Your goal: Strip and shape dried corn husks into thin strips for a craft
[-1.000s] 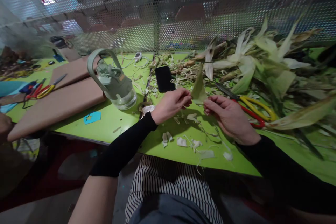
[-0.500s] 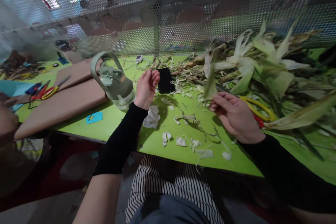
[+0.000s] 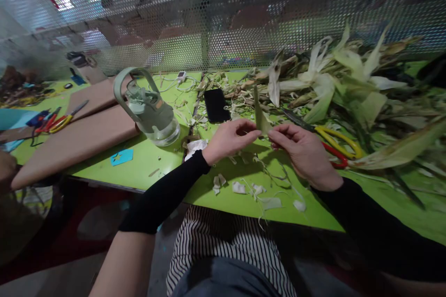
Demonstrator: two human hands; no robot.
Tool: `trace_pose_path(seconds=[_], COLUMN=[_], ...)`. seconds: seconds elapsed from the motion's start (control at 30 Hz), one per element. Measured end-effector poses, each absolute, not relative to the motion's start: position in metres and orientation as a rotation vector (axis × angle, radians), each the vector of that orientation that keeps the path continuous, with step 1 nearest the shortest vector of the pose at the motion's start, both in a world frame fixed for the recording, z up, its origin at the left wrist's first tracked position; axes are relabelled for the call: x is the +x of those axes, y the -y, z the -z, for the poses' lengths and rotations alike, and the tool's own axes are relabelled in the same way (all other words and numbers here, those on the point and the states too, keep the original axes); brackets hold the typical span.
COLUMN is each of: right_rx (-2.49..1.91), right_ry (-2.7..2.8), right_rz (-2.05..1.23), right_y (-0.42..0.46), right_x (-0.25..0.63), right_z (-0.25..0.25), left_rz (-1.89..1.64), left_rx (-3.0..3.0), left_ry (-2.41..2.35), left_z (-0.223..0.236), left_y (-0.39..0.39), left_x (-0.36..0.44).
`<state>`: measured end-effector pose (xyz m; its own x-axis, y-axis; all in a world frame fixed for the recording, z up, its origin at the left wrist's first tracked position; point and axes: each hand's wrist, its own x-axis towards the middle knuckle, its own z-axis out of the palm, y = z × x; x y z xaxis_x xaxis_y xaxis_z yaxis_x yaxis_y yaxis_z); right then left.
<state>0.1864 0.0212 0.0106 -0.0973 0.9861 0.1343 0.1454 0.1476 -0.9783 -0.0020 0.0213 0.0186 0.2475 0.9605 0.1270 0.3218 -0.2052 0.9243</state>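
My right hand [image 3: 303,153]: reaching in, thumb and fingers pinched on lower corner of husk piece [image 3: 261,118]. My left hand [image 3: 232,139]: fingers curled, thumb extended to husk's left edge; cannot tell if gripping. Half second ago, left was raised by phone [image 3: 216,105], apart from husk. Husk now between hands, above table [image 3: 146,162], tip up, long axis near upright, leaning slightly left.

The scene is dim overall, its strongest light a pale bluish glow through the perforated screen [image 3: 167,14] at upper left, with deep shade beneath the tabletop [image 3: 167,167]. A soft patch of glare lies on that green surface near the bottle [image 3: 155,118], and muted shadows fall under the hands [image 3: 230,141]. Wide-angle distortion stretches the outer edges, where detail smears, and whatever stands behind the screen is too blurred to make out.
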Motion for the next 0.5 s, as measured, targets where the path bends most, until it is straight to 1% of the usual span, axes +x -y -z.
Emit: trace_pose_path(seconds=[0.1, 0.27, 0.5], right_rx=[-1.195, -1.180, -1.177], right_ry=[1.466, 1.383, 1.308], right_rz=[-1.093, -1.174, -1.245], right_y=[-0.0213, -0.0220, -0.0225], right_x=[0.1870, 0.1863, 0.1846], right_z=[-0.0113, -0.0123, -0.0126], left_rz=[-0.896, -0.868, -0.815], left_rx=[1.799, 1.813, 1.971], left_ry=[-1.249, -1.182, -1.239], left_z=[-0.0191, -0.0154, -0.0194], left_y=[-0.0201, -0.0236, -0.0225], left_x=[-0.0028, -0.0053, -0.0048])
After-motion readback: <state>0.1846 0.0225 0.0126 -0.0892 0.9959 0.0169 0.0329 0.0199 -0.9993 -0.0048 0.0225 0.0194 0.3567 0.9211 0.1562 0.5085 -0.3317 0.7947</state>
